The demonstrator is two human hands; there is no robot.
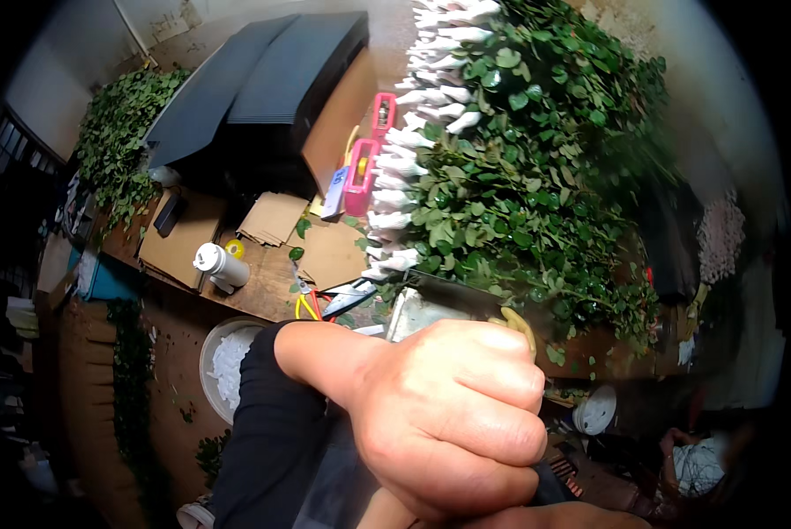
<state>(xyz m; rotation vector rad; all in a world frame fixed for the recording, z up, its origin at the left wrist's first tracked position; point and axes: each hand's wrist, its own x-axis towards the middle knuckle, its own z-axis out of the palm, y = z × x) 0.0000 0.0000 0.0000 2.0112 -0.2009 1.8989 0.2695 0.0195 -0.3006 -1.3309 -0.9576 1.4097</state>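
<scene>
- The left hand (448, 414) is a tight fist close under the camera, its fingers (501, 432) curled fully together round something hidden inside; only a yellowish tip (520, 324) shows above the knuckles at 1 o'clock, too little to tell what it is.
- The right hand (501, 518) barely shows at the lower edge, pressed under the fist; whether it grips anything cannot be told.
- Nearest work: the stems (519, 203) heaped on the table (263, 295) from 12 to 2 o'clock, with white-wrapped ends (413, 141) in a row. They are probably light, springy and easily bruised, so best held low on the bare stalk, not by the leaves.
- Scissors (342, 298) with yellow handles lie at 11 o'clock of the fist, just beside a metal tray (422, 309).
- A white bottle (221, 264) lies on its side at 10 o'clock, with flat brown cardboard pieces (272, 219) beyond it.
- A pink holder (360, 176) and a small blue-and-white packet (335, 194) sit at 11 o'clock; dark flat boxes (272, 79) are stacked further back.
- A white tub (228, 361) stands below the table edge.
</scene>
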